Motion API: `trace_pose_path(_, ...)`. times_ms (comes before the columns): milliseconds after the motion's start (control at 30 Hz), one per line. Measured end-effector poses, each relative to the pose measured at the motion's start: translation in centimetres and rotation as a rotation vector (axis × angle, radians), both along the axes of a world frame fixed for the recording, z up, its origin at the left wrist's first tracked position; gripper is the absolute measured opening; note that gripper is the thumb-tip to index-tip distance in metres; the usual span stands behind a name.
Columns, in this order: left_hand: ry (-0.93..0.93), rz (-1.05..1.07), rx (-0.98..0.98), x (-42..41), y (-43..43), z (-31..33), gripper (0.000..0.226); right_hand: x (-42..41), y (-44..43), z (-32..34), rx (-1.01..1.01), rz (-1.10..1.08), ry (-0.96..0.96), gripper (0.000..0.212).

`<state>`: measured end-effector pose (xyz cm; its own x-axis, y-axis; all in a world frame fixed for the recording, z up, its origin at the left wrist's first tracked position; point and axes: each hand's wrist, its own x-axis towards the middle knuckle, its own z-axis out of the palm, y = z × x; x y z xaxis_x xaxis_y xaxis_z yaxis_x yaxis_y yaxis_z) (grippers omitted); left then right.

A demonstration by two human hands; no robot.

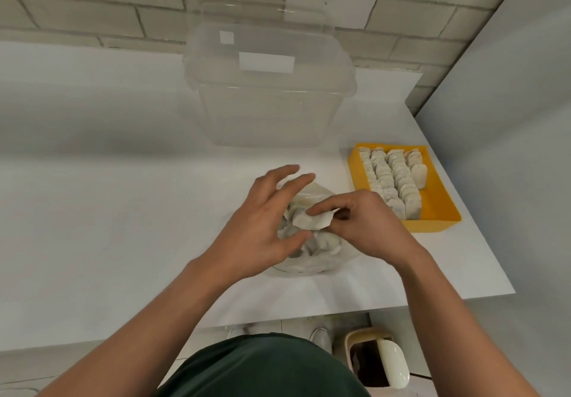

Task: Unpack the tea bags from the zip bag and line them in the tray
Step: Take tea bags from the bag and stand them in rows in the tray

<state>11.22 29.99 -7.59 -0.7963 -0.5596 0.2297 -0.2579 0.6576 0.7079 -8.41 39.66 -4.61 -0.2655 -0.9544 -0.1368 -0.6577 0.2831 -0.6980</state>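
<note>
A clear zip bag point(312, 257) full of pale tea bags lies on the white table in front of me. My right hand point(367, 223) pinches one tea bag point(312, 220) just above the bag's mouth. My left hand point(265, 223) hovers over the bag's left side with fingers spread and relaxed, its thumb near the held tea bag. To the right, a yellow tray point(438, 208) holds several rows of tea bags point(392, 180) standing on edge; a strip along its right side is bare.
A large clear plastic storage box point(268, 88) with a lid stands behind the zip bag, near the tiled wall. The table's right edge runs close by the tray. Below the front edge stands a small bin point(377, 359) on the floor.
</note>
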Motion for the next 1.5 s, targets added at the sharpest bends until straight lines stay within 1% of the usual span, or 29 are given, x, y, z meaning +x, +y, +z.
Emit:
trace_pose_path(67, -0.051, -0.115, 0.041, -0.8, -0.3, 0.7, 0.075, -0.1, -0.2, 1.3, -0.005, 0.047, -0.055, 0.032)
trace_pose_path(133, -0.078, -0.175, 0.071, -1.5, -0.6, 0.9, 0.065, -0.3, -0.7, 1.8, -0.032, 0.065, -0.127, 0.028)
trace_pose_path(200, -0.076, -0.146, 0.070, -1.8, -0.9, 0.9, 0.055, -0.4, -0.9, 1.8, -0.052, 0.058, -0.192, 0.024)
trace_pose_path(300, -0.040, -0.039, 0.113, -1.9, -1.0, 0.9, 0.045, -0.3, -0.9, 1.4, -0.082, -0.001, -0.256, 0.029)
trace_pose_path(367, 0.021, 0.031, 0.233, -1.9, -1.0, 0.7, 0.038, -0.2, -0.8, 1.3, -0.106, -0.039, -0.310, 0.034)
trace_pose_path(467, 0.104, 0.133, 0.469, -2.1, -1.0, 0.5, 0.031, -0.2, -0.8, 1.2, -0.095, -0.073, -0.439, 0.040)
trace_pose_path(600, 0.143, 0.234, 0.682, -2.3, -1.0, 0.6, 0.029, -0.2, -0.9, 1.2, -0.114, -0.094, -0.507, 0.045)
trace_pose_path(733, 0.257, 0.349, 0.877, -2.2, -1.1, 0.7, 0.029, -0.9, -0.6, 1.3, -0.199, -0.134, -0.580, 0.044)
trace_pose_path(833, 0.276, 0.344, 0.956, -2.1, -1.0, 0.7, 0.031, -0.8, -0.6, 1.4, -0.337, -0.202, -0.700, 0.041)
trace_pose_path(900, 0.286, 0.293, 1.068, -2.2, -0.7, 1.1, 0.033, -0.4, -0.9, 1.1, -0.401, -0.235, -0.762, 0.039)
trace_pose_path(967, 0.343, 0.215, 1.232, -2.5, -0.3, 1.7, 0.035, 0.1, -1.3, 0.5, -0.412, -0.249, -0.733, 0.037)
trace_pose_path(1033, 0.413, 0.132, 1.373, -2.6, -0.1, 2.1, 0.040, 0.4, -1.6, 0.0, -0.395, -0.256, -0.637, 0.034)
trace_pose_path(1100, 0.437, 0.104, 1.447, -2.8, 0.0, 2.2, 0.033, 0.7, -1.8, -0.4, -0.383, -0.255, -0.581, 0.031)
trace_pose_path(1167, 0.411, 0.126, 1.443, -2.9, 0.0, 2.0, 0.027, 0.8, -1.8, -0.8, -0.380, -0.232, -0.522, 0.025)
trace_pose_path(1267, 0.378, 0.177, 1.413, -3.2, 0.1, 1.6, 0.026, 0.7, -1.6, -1.5, -0.401, -0.191, -0.343, 0.014)
trace_pose_path(1300, 0.378, 0.189, 1.410, -3.3, 0.2, 1.6, 0.026, 0.6, -1.5, -1.5, -0.409, -0.190, -0.312, 0.012)
trace_pose_path(1500, 0.355, 0.217, 1.402, -4.3, 0.6, 1.6, 0.026, -1.2, -0.8, -1.1, -0.391, -0.246, -0.338, 0.009)
